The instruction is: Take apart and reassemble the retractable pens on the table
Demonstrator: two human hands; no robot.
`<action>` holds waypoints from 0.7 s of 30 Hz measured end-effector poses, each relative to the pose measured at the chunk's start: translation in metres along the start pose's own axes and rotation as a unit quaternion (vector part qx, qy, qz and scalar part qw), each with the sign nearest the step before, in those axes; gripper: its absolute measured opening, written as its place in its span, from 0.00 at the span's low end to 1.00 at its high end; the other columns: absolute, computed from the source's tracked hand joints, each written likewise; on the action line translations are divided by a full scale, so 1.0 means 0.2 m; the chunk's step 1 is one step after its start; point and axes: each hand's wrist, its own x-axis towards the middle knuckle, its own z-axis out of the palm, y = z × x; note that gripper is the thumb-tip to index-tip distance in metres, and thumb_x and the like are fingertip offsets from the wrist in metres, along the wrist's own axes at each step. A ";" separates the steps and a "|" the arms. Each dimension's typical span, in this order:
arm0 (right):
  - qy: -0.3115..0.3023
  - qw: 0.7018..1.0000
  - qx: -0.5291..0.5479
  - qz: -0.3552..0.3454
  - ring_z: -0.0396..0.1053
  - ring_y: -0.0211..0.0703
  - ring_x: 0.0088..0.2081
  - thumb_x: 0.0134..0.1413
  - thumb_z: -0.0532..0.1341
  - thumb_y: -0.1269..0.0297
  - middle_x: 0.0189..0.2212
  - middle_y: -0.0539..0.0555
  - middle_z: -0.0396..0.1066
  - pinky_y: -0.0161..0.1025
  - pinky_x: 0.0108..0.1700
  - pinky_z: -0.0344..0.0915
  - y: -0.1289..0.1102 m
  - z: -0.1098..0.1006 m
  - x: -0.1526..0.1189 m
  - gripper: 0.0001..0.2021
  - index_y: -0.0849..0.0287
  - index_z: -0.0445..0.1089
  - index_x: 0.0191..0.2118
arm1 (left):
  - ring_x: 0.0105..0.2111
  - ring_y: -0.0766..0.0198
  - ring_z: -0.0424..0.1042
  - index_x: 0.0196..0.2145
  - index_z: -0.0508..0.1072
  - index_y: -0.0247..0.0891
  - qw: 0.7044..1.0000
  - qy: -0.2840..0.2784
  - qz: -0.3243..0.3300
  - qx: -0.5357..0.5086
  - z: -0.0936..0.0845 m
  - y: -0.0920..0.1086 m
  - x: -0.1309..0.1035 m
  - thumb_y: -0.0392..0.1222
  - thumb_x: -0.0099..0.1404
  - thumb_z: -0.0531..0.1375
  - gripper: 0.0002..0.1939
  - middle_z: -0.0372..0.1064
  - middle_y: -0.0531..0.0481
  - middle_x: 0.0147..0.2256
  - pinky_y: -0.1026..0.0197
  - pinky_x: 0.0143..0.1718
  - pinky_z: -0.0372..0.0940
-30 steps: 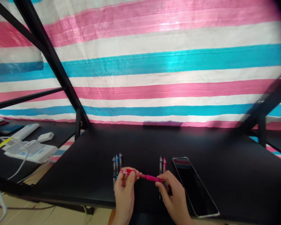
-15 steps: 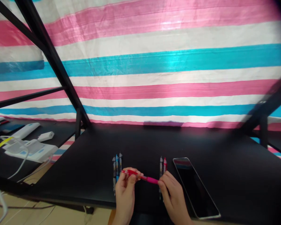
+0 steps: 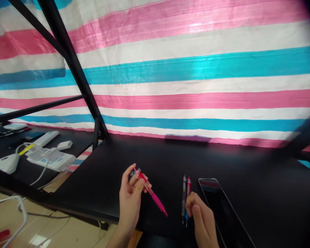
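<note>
In my left hand (image 3: 130,199) is a pink-red click pen (image 3: 156,199), pinched between thumb and fingers near its clip end. It slants down to the right, with the pink grip and tip free. Behind this hand, the tops of other pens show a little; the rest of them is hidden. My right hand (image 3: 203,218) is closed with curled fingers, beside and partly over two pens lying on the desk: a clear-and-dark pen (image 3: 184,198) and a red-topped pen (image 3: 188,184). A blue tip shows below the red top. I see no thing in the right fingers.
A dark-screened smartphone (image 3: 223,210) lies right of my right hand on the black desk (image 3: 150,151). At the left, another surface holds white power strips (image 3: 54,160), chargers and cables. Black metal frame bars (image 3: 74,72) rise there, before a striped plastic sheet (image 3: 170,72).
My right hand has let go of the pink-red pen and moved right beside the two pens. The left hand has raised and turned the pen. The view has shifted left.
</note>
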 end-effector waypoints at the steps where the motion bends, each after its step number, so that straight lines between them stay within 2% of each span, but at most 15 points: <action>1: 0.003 1.000 0.007 0.007 0.55 0.39 0.23 0.73 0.46 0.50 0.22 0.47 0.54 0.36 0.25 0.53 0.01 0.00 -0.01 0.23 0.55 0.61 0.28 | 0.26 0.64 0.75 0.54 0.66 0.44 1.000 -0.005 0.003 0.006 -0.01 0.02 0.02 0.45 0.58 0.71 0.29 0.76 0.52 0.33 0.64 0.28 0.67; 4: 0.000 1.000 0.019 0.019 0.55 0.39 0.23 0.72 0.50 0.50 0.21 0.47 0.54 0.36 0.25 0.53 0.02 0.00 -0.02 0.22 0.55 0.61 0.27 | 0.26 0.64 0.75 0.51 0.66 0.43 0.999 -0.035 0.008 0.032 -0.05 0.03 0.06 0.45 0.60 0.70 0.25 0.76 0.52 0.32 0.63 0.27 0.67; 10: 0.009 0.996 0.032 0.081 0.53 0.40 0.24 0.70 0.50 0.46 0.22 0.47 0.52 0.36 0.25 0.51 -0.03 0.02 -0.03 0.23 0.54 0.60 0.26 | 0.23 0.67 0.72 0.46 0.68 0.40 0.992 -0.075 0.037 0.093 -0.10 -0.02 0.15 0.45 0.63 0.68 0.18 0.75 0.53 0.29 0.66 0.24 0.65; 15: -0.029 0.997 0.040 0.068 0.55 0.40 0.24 0.72 0.50 0.50 0.23 0.47 0.53 0.36 0.26 0.54 0.01 0.00 -0.03 0.22 0.55 0.61 0.26 | 0.23 0.69 0.70 0.48 0.68 0.40 0.985 -0.112 0.033 0.126 -0.11 0.00 0.24 0.45 0.64 0.67 0.18 0.75 0.53 0.29 0.68 0.23 0.63; 21: -0.030 0.997 0.037 0.062 0.55 0.40 0.24 0.73 0.49 0.53 0.23 0.47 0.54 0.36 0.27 0.53 0.03 0.00 -0.03 0.21 0.55 0.61 0.27 | 0.23 0.67 0.71 0.45 0.69 0.38 0.979 -0.142 0.030 0.144 -0.10 0.04 0.33 0.45 0.61 0.68 0.18 0.76 0.52 0.29 0.67 0.23 0.63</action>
